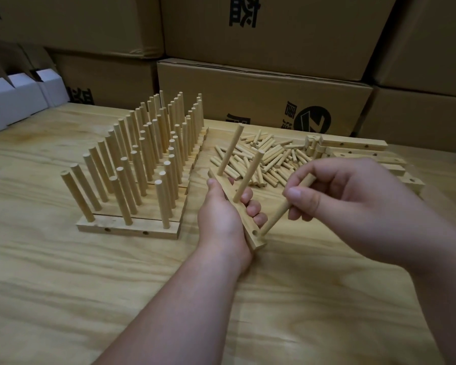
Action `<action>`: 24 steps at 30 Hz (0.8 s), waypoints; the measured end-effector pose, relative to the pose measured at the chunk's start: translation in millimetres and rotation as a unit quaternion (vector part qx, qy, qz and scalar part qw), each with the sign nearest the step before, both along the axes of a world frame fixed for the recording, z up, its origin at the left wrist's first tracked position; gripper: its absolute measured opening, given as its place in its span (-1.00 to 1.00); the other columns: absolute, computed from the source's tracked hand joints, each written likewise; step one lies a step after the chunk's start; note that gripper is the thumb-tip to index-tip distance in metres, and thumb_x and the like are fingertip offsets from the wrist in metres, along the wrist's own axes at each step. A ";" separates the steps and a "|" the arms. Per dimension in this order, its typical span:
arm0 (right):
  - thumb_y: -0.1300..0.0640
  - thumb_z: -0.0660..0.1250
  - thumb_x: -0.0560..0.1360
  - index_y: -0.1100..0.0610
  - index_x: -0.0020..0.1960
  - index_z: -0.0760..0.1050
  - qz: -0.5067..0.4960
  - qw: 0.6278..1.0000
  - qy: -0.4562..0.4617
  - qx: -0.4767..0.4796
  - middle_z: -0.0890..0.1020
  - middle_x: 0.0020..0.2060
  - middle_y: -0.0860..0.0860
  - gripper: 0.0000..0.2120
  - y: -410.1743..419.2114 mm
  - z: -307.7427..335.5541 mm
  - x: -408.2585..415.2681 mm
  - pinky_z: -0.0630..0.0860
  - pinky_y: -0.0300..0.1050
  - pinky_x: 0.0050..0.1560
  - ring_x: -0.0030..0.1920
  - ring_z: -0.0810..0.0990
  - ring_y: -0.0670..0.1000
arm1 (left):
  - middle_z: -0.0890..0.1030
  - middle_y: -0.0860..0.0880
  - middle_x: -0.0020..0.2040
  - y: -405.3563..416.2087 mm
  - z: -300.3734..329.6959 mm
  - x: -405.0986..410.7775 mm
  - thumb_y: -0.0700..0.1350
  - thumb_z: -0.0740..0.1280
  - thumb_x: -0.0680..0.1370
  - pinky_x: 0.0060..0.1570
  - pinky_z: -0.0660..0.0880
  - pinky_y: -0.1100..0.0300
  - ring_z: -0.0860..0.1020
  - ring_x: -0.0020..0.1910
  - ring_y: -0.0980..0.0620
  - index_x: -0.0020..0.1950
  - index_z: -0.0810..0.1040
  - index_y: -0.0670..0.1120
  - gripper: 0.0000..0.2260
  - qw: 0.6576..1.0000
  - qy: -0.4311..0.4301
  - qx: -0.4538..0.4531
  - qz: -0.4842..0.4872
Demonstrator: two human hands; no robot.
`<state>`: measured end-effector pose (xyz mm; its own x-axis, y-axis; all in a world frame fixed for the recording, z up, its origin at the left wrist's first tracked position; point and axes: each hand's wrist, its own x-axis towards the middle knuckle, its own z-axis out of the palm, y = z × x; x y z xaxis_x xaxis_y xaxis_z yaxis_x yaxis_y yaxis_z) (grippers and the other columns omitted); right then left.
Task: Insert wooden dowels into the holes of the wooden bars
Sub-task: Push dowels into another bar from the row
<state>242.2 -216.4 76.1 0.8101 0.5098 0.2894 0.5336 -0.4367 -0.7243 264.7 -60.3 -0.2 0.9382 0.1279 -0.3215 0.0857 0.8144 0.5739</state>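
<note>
Dowel insertion is in progress, third peg of the current bar by my read. Left hand (pixel 223 214) is gripping the wooden bar (pixel 249 227) above the table (pixel 90 285), fingers curling round its far side, thumb lying along the near edge. Two dowels are already standing in it: far dowel (pixel 231 148) and middle dowel (pixel 249 176). Right hand (pixel 334 191) is pinching a third dowel (pixel 283 208) between thumb and curled fingers, tilted, its lower tip sitting at the near end of the bar, right by the end hole; whether the tip is in that hole yet is hard to tell.

Next move, as a judgement: tip needs lining up with the hole, dowel needs straightening to match the other two, then pushing down while the left hand is bracing the bar.

Room: finished bars (pixel 132 180) with upright pegs are standing just left of the left hand, so swinging the bar left is risking a knock. Loose dowel pile (pixel 263 159) is lying just behind the hands, empty bars (pixel 353 151) stacked at the far right. Cardboard boxes (pixel 261 88) are closing off the back edge. Near side of the table is offering free space.
</note>
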 end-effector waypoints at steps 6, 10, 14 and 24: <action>0.09 0.35 0.56 -0.08 -0.09 0.61 0.004 0.999 -0.013 -0.046 0.69 -0.27 -0.26 -0.89 7.2 -6.3 -0.7 0.61 -0.23 -0.21 -0.19 0.67 -0.20 | 0.39 0.01 -0.42 -0.8 -0.5 -0.1 0.23 0.05 0.69 -0.40 0.21 0.13 0.28 -0.53 0.06 0.00 0.45 -0.02 -0.62 1.000 -0.002 -0.003 -0.008; 0.07 0.37 0.56 -0.11 -0.11 0.64 -0.007 0.998 -0.011 -0.054 0.69 -0.27 -0.26 -0.87 8.2 -7.5 -0.5 0.60 -0.11 -0.20 -0.20 0.67 -0.17 | 0.39 0.01 -0.42 -0.6 -1.7 0.3 0.24 0.05 0.69 -0.37 0.19 0.09 0.28 -0.54 0.05 0.03 0.43 -0.02 -0.63 1.000 0.001 0.005 -0.014; -0.04 0.40 0.51 -0.27 -0.04 0.62 0.005 0.998 -0.010 -0.057 0.70 -0.27 -0.23 -0.89 13.3 -9.6 -2.8 0.66 0.02 -0.16 -0.21 0.68 -0.14 | 0.40 0.03 -0.45 0.8 -1.2 -0.5 0.26 0.07 0.68 -0.38 0.22 0.09 0.31 -0.49 0.03 0.05 0.49 0.00 -0.62 1.000 0.020 0.018 -0.004; 0.13 0.45 0.51 -0.12 -0.10 0.69 0.025 0.999 0.034 -0.022 0.73 -0.25 -0.16 -0.85 13.3 -13.8 1.4 0.62 -0.25 -0.11 -0.17 0.71 -0.16 | 0.45 -0.02 -0.38 1.3 -3.7 -1.6 0.31 0.08 0.65 -0.42 0.31 0.11 0.37 -0.39 -0.07 0.05 0.51 -0.04 -0.55 0.995 0.052 0.080 0.011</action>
<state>243.7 -203.1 62.3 0.8008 0.5605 0.2113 0.5056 -0.4433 -0.7402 263.1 -59.1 -3.9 0.8975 0.2054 -0.3903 0.1344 0.7155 0.6855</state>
